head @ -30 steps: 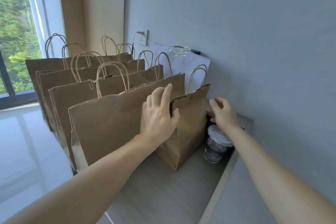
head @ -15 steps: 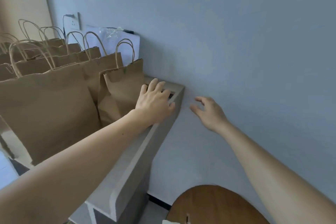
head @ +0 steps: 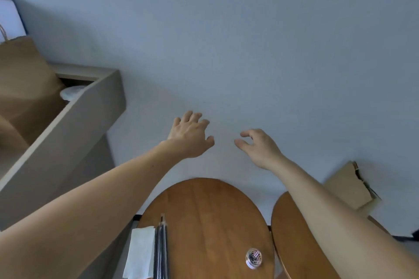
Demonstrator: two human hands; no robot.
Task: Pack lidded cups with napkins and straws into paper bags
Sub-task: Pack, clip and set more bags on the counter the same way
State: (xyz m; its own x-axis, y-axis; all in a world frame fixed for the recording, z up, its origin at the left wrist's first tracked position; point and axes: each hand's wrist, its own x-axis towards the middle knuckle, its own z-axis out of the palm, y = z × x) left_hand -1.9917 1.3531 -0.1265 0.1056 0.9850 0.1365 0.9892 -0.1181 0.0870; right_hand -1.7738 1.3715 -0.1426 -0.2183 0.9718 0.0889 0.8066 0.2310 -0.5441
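- Left hand (head: 190,137) and right hand (head: 260,148): both released, fingers loosely spread, grasping nothing, raised before the wall above the round surface (head: 215,210).
- Paper bag (head: 22,79) upright on the grey ledge (head: 74,133) at far left; lidded cup (head: 72,93) just beside it, seen only by its lid behind the ledge rim.
- Napkins (head: 140,253) and dark straws (head: 161,249) side by side at the left edge of the surface; small tub of paper clips (head: 254,258) well apart to the right.
- Likely step: reaching down for 1 napkin and 1 straw.
- Risk: dragging several napkins off the stack, or rolling straws to the floor, given the closeness to that edge.
- Risk: knocking the clip tub with the right forearm on the way down.
- Risk: tipping the light bag during loading, or nudging the cup next to it.
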